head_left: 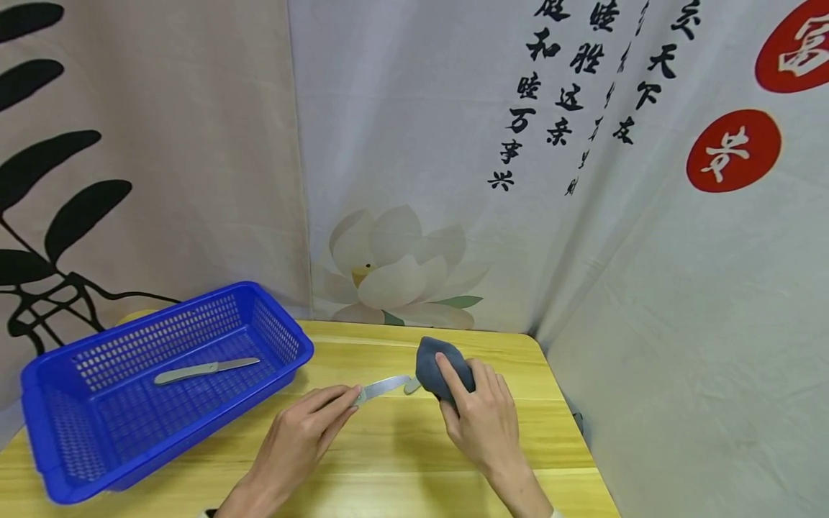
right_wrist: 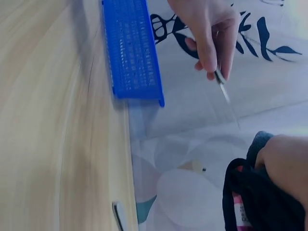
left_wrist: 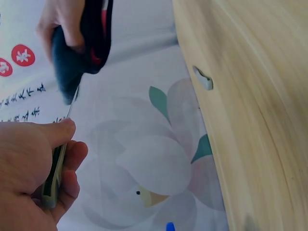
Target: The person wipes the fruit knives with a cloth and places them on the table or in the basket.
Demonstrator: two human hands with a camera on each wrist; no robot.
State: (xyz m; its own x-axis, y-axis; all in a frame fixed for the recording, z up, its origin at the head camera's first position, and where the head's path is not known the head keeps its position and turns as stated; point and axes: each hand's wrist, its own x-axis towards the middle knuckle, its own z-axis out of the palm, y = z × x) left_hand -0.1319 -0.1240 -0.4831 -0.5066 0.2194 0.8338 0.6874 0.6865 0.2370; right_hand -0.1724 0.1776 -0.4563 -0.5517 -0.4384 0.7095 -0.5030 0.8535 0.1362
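Note:
My left hand (head_left: 299, 435) grips a small knife (head_left: 383, 387) by its pale handle, the blade pointing right. The right hand (head_left: 482, 417) holds a bunched dark blue-grey cloth (head_left: 442, 368), its index finger lying along the top. In the right wrist view a narrow gap separates the blade tip from the cloth (right_wrist: 260, 144), which shows a pink and white patch. On the table behind the hands lies another pale-handled object (head_left: 411, 386), partly hidden by the cloth in the head view. Its pale end also shows in the left wrist view.
A blue perforated plastic basket (head_left: 214, 424) stands on the left of the wooden table (head_left: 388, 467), with a pale-handled knife (head_left: 207, 370) lying inside. Printed fabric curtains (head_left: 414, 144) rise behind the table and along its right side.

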